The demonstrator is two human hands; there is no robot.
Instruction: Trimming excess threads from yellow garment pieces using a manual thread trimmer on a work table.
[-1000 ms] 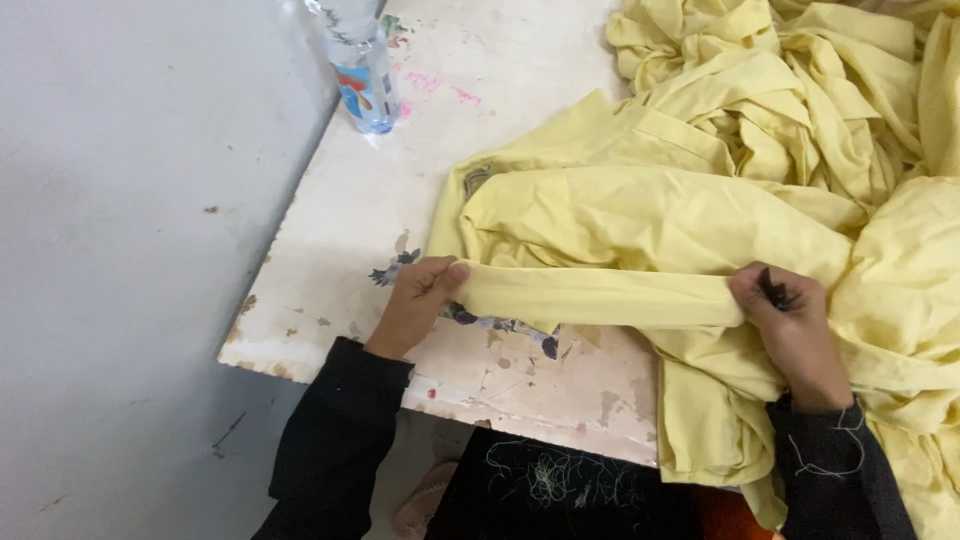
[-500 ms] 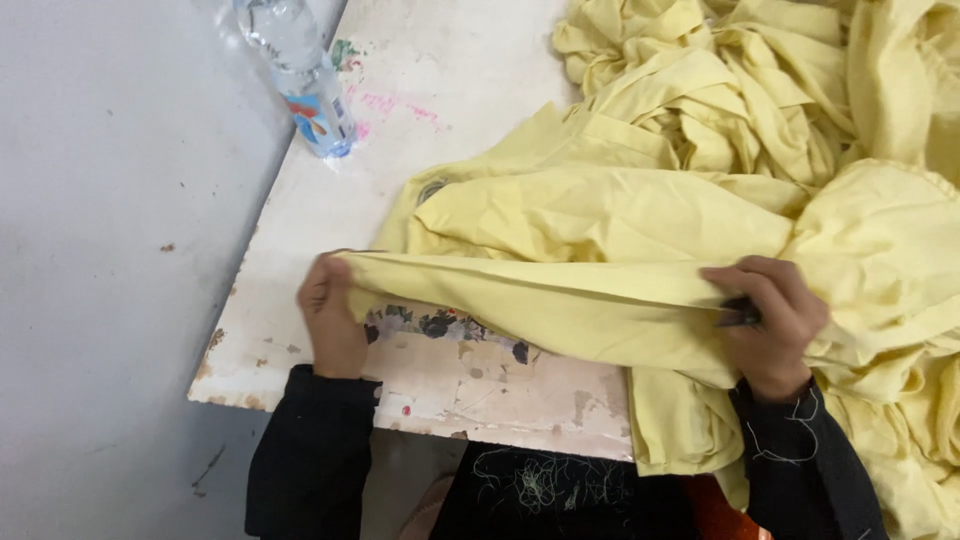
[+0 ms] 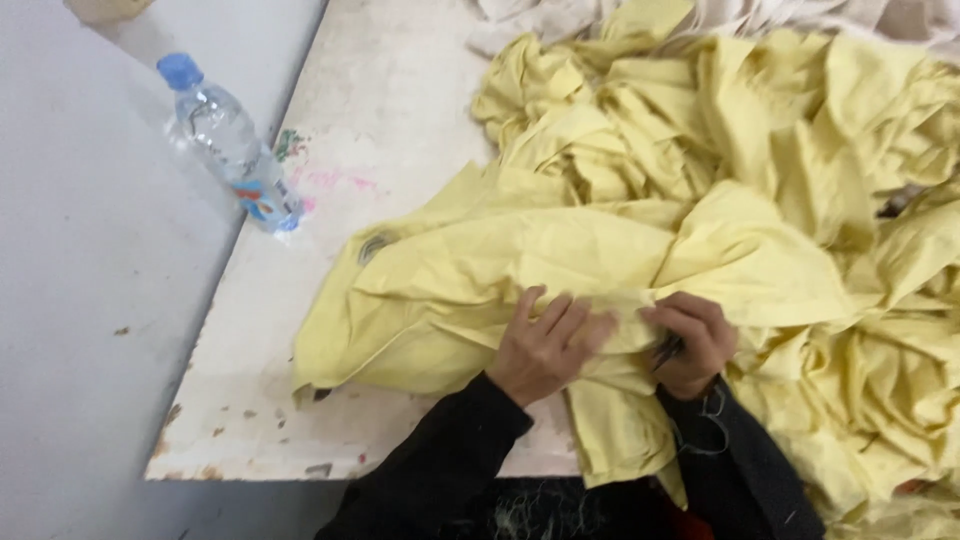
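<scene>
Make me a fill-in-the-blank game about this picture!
1. Both hands, left hand and right hand, rest on ____ cloth.
2. The bottle has a ____ cap.
3. The bottle stands on the table to the ____ of the cloth.
4. The sleeves are ____.

Missing words: yellow; blue; left; black
</scene>
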